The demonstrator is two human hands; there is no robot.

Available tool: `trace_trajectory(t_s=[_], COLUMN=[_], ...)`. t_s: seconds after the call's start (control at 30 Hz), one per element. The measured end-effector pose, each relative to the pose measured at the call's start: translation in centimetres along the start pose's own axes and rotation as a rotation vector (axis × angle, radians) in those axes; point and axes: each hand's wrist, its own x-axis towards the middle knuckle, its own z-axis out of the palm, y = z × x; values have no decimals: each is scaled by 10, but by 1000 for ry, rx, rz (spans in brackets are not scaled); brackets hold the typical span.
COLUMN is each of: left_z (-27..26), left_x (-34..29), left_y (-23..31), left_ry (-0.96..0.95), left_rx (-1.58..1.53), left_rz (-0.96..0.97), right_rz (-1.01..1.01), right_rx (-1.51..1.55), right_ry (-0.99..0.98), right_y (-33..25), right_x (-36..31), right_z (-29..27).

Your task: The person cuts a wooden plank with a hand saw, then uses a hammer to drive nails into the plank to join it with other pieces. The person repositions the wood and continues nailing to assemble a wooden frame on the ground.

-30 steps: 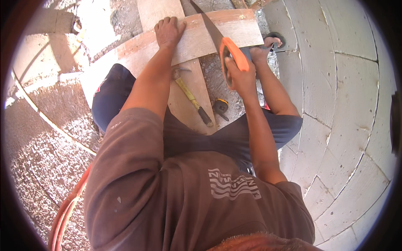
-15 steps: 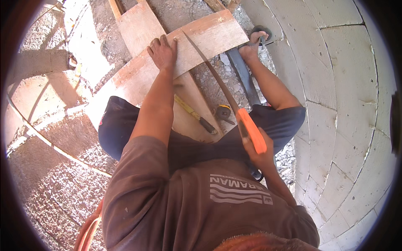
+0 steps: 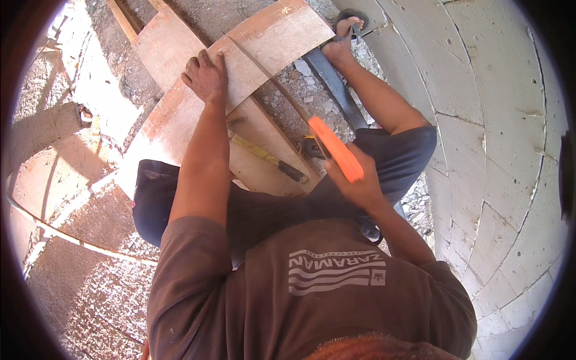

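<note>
A long wooden board (image 3: 288,33) lies slantwise in front of me, one end by my left knee. My left hand (image 3: 206,78) rests on it with the fingers apart, left of the saw. My right hand (image 3: 358,183) is wrapped round the orange handle of a handsaw (image 3: 335,149). The saw's blade crosses the board from the near edge to close to the far edge. How deep it sits in the wood I cannot tell. Below the board lie a yellow tool with a black grip (image 3: 267,157) and a tape measure (image 3: 311,146), partly hidden by the saw handle.
Another wooden panel (image 3: 165,48) lies under the board at the far left. My bare right leg (image 3: 384,96) stretches beside a dark bar (image 3: 336,87). A grey block wall (image 3: 480,120) rises at the right. A pale hose (image 3: 78,237) runs over rough ground at the left.
The handsaw has moved forward, away from me, with my right hand, so less blade shows on my side of the board. The whole view has shifted a little. My left hand stays on the board.
</note>
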Motion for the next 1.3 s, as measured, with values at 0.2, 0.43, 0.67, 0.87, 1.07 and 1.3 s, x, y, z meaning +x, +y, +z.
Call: trace_trajectory(t_s=[0.2, 0.43, 0.67, 0.87, 1.07, 1.3], left_z=[5, 1, 12, 7, 4, 7], left_x=[-2, 2, 2, 4, 2, 4], left_y=[-7, -4, -15, -12, -6, -13], left_ry=[17, -55, -31, -52, -92, -84], left_rx=[10, -1, 4, 8, -27, -3], left_rz=[81, 17, 77, 48, -11, 51], right_rz=[-36, -86, -31, -156, 162, -92], right_rx=[-79, -78, -63, -46, 72, -13], right_ry=[38, 31, -46, 74, -141, 34], right_y=[-23, 4, -34, 1, -7, 1], right_x=[33, 96, -29, 150, -37, 114], right_z=[12, 50, -21, 67, -16, 47])
